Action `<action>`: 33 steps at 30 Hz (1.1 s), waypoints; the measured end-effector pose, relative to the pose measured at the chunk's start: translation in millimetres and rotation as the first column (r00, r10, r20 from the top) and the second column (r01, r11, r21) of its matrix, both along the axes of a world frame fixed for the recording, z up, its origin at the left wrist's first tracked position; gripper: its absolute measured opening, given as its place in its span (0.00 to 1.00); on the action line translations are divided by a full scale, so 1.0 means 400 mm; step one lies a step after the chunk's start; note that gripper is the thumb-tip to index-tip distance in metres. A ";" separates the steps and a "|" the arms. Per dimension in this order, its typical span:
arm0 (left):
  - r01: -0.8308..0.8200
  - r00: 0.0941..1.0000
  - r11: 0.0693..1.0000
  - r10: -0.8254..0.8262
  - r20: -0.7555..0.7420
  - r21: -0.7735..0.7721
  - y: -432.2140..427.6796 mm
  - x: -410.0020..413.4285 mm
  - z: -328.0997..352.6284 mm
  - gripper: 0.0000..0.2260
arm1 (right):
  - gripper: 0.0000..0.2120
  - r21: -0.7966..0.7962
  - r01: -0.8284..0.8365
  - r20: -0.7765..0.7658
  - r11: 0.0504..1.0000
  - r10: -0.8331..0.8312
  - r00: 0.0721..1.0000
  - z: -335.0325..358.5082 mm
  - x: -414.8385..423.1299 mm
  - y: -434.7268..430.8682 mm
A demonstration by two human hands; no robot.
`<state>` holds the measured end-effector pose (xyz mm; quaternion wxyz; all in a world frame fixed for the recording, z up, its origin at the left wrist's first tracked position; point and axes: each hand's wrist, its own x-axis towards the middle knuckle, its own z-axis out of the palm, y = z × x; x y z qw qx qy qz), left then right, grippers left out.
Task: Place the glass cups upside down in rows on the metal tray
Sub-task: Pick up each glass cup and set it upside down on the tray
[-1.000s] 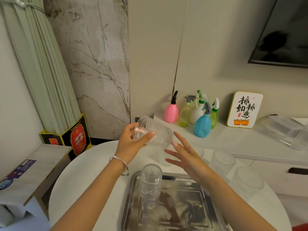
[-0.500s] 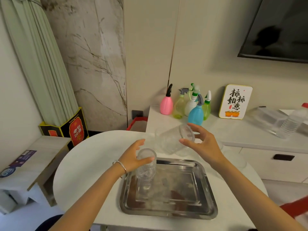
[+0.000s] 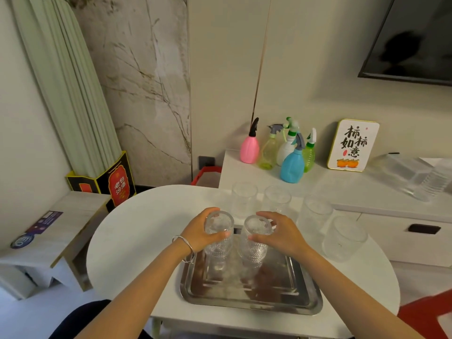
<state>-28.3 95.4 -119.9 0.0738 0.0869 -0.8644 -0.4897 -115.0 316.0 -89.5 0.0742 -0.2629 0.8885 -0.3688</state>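
A shiny metal tray [image 3: 252, 303] lies on the round white table [image 3: 137, 243] in front of me. Two textured glass cups stand upside down side by side at the tray's far edge. My left hand [image 3: 198, 232] grips the left cup [image 3: 217, 243]. My right hand [image 3: 281, 233] grips the right cup [image 3: 254, 245]. Several more clear glass cups stand upright on the table behind and to the right of the tray, among them one [image 3: 243, 200] just beyond my hands and one [image 3: 343, 237] at the far right.
A white sideboard [image 3: 367, 189] behind the table holds several coloured spray bottles [image 3: 292, 162], a small sign [image 3: 352, 145] and clear plastic containers [image 3: 406, 172]. A low wooden side table [image 3: 61, 231] stands at the left. A red chair [image 3: 430, 311] shows at the right edge.
My right hand took the tilted cup from the left hand, turned it upside down and brought it down onto the tray beside the first cup. My left hand went to the first cup.
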 end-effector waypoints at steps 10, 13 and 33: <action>0.005 1.000 1.000 -0.005 0.010 -0.002 -0.007 -0.006 -0.004 0.29 | 0.32 -0.003 -0.018 0.008 1.000 0.018 1.000 -0.014 -0.005 -0.019; 0.009 1.000 1.000 -0.009 0.008 0.000 -0.008 -0.007 -0.003 0.29 | 0.32 -0.011 -0.026 0.018 1.000 0.026 0.999 -0.015 -0.004 -0.021; -0.003 1.000 0.994 0.004 0.010 -0.110 -0.004 -0.232 0.084 0.38 | 0.13 -0.389 0.114 0.271 0.914 -0.005 0.963 -0.006 -0.067 0.008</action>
